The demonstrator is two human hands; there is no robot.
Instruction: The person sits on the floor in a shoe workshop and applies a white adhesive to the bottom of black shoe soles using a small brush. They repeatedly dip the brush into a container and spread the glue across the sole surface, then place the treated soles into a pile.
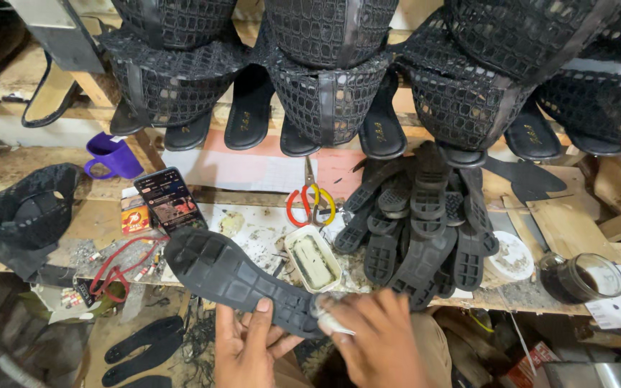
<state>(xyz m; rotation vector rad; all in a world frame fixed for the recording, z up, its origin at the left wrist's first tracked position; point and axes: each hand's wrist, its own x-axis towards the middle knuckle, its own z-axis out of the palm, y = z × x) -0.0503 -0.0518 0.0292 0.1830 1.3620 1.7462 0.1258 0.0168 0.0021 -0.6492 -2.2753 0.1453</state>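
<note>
My left hand (247,343) grips a black rubber shoe sole (238,276) from below, tread side up, thumb on its near edge. The sole stretches from upper left to the heel end at my right hand (379,338). That hand pinches a small pale applicator (327,316) against the heel end. Just beyond sits an oval white tin of glue (313,259), open. A pile of black soles (418,223) lies on the bench to the right.
Red-and-yellow scissors (310,205), a phone (170,199), a purple cup (111,154), a white lid (509,257) and a glass of dark liquid (580,276) sit on the wooden bench (576,223). Black mesh shoe uppers (328,90) and insoles line the rack behind.
</note>
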